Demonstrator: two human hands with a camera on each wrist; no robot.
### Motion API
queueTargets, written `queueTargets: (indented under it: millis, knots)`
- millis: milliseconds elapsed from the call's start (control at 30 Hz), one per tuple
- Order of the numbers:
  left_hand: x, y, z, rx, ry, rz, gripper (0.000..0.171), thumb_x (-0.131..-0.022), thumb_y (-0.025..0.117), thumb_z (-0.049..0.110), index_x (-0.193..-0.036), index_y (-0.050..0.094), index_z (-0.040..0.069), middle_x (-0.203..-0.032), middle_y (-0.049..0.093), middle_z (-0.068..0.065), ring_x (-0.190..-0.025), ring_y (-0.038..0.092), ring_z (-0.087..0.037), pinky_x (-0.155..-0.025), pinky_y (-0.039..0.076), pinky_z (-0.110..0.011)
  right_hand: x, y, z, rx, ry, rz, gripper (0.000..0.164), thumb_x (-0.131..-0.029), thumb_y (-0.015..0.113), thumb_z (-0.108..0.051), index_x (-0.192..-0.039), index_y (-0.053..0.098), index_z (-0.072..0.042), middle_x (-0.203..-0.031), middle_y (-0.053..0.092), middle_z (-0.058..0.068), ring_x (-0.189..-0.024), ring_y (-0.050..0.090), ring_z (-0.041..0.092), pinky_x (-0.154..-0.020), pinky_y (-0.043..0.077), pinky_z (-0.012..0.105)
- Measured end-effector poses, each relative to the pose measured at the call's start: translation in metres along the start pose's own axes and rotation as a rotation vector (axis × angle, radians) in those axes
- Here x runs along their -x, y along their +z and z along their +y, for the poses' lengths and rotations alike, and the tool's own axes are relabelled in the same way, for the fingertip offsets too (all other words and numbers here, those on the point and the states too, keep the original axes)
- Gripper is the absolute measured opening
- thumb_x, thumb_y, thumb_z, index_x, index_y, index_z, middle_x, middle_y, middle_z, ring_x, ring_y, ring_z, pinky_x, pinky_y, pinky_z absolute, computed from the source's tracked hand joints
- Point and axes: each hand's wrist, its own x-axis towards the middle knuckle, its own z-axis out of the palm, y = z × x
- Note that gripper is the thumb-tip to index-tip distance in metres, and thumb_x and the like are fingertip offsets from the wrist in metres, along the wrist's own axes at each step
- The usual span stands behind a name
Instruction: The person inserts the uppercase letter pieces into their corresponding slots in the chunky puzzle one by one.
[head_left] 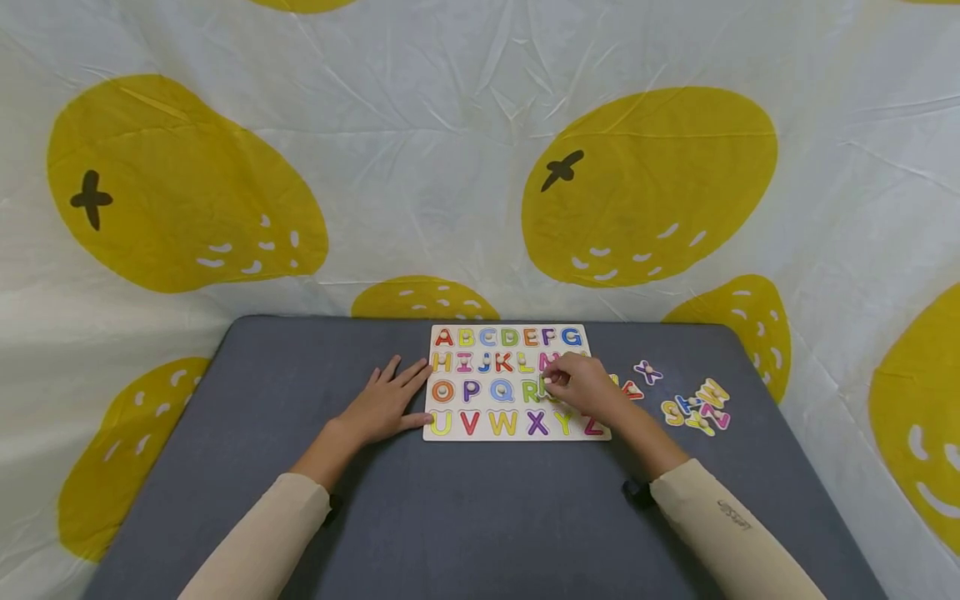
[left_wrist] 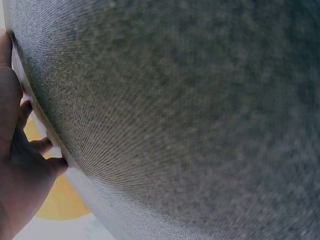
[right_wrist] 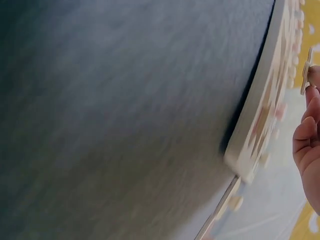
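A wooden alphabet puzzle board [head_left: 480, 416] lies on the dark table, with colourful letters in rows. My left hand [head_left: 381, 407] rests at the board's left edge, fingers spread; in the left wrist view the hand [left_wrist: 25, 175] shows at the left side. Over the right part of the board, my right hand [head_left: 581, 385] pinches a thin wooden letter piece [right_wrist: 306, 77] between thumb and fingers. The right wrist view has this hand [right_wrist: 311, 145] at its right edge, with the piece held above the board. Which letter it is, I cannot tell.
Right of the board lie loose letter pieces: a purple X [head_left: 648, 372], a red piece [head_left: 632, 390] close to the board, and a pile with an orange S [head_left: 672, 412] and a yellow piece [head_left: 711, 392]. A fruit-patterned curtain [head_left: 435, 208] hangs behind the table [head_left: 480, 517].
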Motion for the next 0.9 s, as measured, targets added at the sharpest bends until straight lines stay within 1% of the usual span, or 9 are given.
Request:
queueTargets:
  millis: [267, 367, 533, 600, 733, 900]
  knots:
    - [-0.002, 0.003, -0.004, 0.0, 0.004, -0.003, 0.092, -0.096, 0.062, 0.063, -0.166, 0.025, 0.017, -0.172, 0.026, -0.007, -0.156, 0.017, -0.051, -0.117, 0.023, -0.074, -0.016, 0.014, -0.013, 0.021, 0.003, -0.093, 0.01, -0.089, 0.077, -0.012, -0.098, 0.078, -0.008, -0.085, 0.066, -0.002, -0.077, 0.056, 0.008, -0.073, 0.05, 0.028]
    - [-0.002, 0.003, -0.004, -0.002, 0.002, -0.007, 0.092, -0.096, 0.061, 0.064, -0.166, 0.024, 0.018, -0.172, 0.026, -0.006, -0.156, 0.017, -0.05, -0.117, 0.023, -0.074, -0.019, 0.017, -0.015, 0.044, -0.018, -0.115, 0.009, -0.09, 0.076, -0.011, -0.098, 0.078, -0.008, -0.084, 0.068, -0.003, -0.075, 0.055, 0.008, -0.073, 0.048, 0.029]
    - [-0.001, 0.002, -0.004, -0.004, 0.001, -0.013, 0.092, -0.096, 0.06, 0.064, -0.166, 0.024, 0.018, -0.172, 0.026, -0.006, -0.156, 0.017, -0.05, -0.117, 0.023, -0.074, -0.02, 0.023, -0.017, 0.046, -0.006, -0.142, 0.007, -0.092, 0.075, -0.012, -0.098, 0.077, -0.01, -0.084, 0.069, -0.004, -0.075, 0.054, 0.009, -0.074, 0.047, 0.03]
    - [-0.001, 0.003, -0.005, -0.009, -0.001, -0.016, 0.092, -0.096, 0.06, 0.065, -0.166, 0.024, 0.018, -0.172, 0.025, -0.006, -0.156, 0.017, -0.05, -0.117, 0.023, -0.074, -0.019, 0.024, -0.017, 0.04, 0.006, -0.143, 0.007, -0.092, 0.075, -0.011, -0.099, 0.077, -0.01, -0.085, 0.07, -0.003, -0.077, 0.054, 0.011, -0.075, 0.047, 0.031]
    - [-0.001, 0.004, -0.006, -0.015, -0.004, -0.017, 0.092, -0.096, 0.06, 0.065, -0.166, 0.023, 0.018, -0.172, 0.025, -0.006, -0.156, 0.017, -0.051, -0.116, 0.023, -0.074, -0.018, 0.023, -0.019, 0.043, -0.004, -0.136, 0.01, -0.092, 0.075, -0.012, -0.102, 0.077, -0.008, -0.088, 0.069, -0.001, -0.08, 0.055, 0.012, -0.077, 0.049, 0.033]
    - [-0.002, 0.003, -0.004, -0.009, -0.006, -0.012, 0.092, -0.095, 0.06, 0.065, -0.166, 0.024, 0.018, -0.172, 0.026, -0.006, -0.156, 0.018, -0.051, -0.116, 0.023, -0.075, -0.008, 0.014, -0.016, 0.031, -0.028, -0.097, 0.018, -0.091, 0.078, -0.014, -0.107, 0.075, -0.007, -0.095, 0.066, 0.002, -0.084, 0.057, 0.013, -0.08, 0.052, 0.035]
